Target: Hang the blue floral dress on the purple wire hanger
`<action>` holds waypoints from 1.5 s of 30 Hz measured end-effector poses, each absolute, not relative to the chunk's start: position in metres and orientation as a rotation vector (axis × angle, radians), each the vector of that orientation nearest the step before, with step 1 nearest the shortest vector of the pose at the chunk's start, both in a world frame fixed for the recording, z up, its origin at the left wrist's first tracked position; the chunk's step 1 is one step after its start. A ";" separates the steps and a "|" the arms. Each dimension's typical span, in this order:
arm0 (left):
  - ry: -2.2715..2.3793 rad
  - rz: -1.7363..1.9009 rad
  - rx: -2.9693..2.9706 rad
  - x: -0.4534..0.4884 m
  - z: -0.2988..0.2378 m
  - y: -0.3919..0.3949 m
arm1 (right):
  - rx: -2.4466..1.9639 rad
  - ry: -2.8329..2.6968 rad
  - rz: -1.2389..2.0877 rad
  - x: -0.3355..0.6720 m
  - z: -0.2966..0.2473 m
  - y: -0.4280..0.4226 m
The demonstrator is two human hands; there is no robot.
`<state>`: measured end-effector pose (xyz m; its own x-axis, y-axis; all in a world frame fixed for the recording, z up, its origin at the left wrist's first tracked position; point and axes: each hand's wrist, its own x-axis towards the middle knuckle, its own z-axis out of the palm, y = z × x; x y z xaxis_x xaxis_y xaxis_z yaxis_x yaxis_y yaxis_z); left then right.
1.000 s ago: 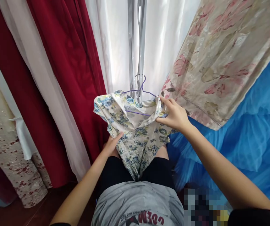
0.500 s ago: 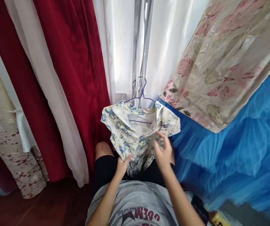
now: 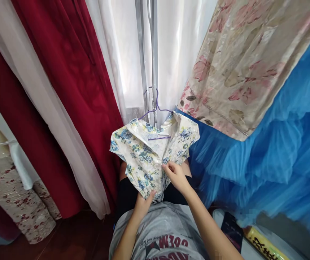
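Floral blouse (image 3: 141, 150): on purple hanger (image 3: 158, 138), near centre | left hand (image 3: 144, 203): clamped on its near-left edge | right hand (image 3: 177, 176): thumb and fingers together on front edge | best: hold left taut, align edges, tug gently.

Large dark red letters (image 3: 172, 241) are printed across the front of the grey shirt (image 3: 133, 224), and among them an E and an M are apparently made out, though the whole word cannot be read with certainty. Beside them a line of small dark lettering (image 3: 151, 242) is seen, in which only "not" can be picked out. A further row of big red letters is cut off by the lower edge. Bold dark characters are borne by the yellow packet (image 3: 259, 240), but cannot be read reliably
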<state>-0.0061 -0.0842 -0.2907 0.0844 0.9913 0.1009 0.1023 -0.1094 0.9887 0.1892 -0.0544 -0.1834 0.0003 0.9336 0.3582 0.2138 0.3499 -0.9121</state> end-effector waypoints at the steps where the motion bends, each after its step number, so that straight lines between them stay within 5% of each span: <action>1: 1.177 1.171 1.400 -0.007 -0.291 -0.086 | -1.085 -1.425 0.793 0.186 -0.184 -0.057; 18: 1.223 1.297 1.480 -0.007 -0.306 -0.091 | -1.097 -1.298 0.886 0.178 -0.182 -0.061; 27: 1.425 2.225 1.402 -0.009 -0.259 -0.091 | -0.985 -1.285 1.025 0.171 -0.180 -0.091; 32: 1.064 1.728 1.807 0.032 -0.241 -0.093 | -0.960 -1.307 1.074 0.163 -0.173 -0.100; 45: 1.036 1.627 2.077 0.040 -0.206 -0.072 | -0.883 -1.091 1.361 0.173 -0.148 -0.096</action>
<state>0.0396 -0.0717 -0.2057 0.0956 0.6969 0.7108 0.3493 -0.6922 0.6316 0.1731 -0.0963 -0.1479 -0.0943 0.9919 0.0846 -0.2989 0.0528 -0.9528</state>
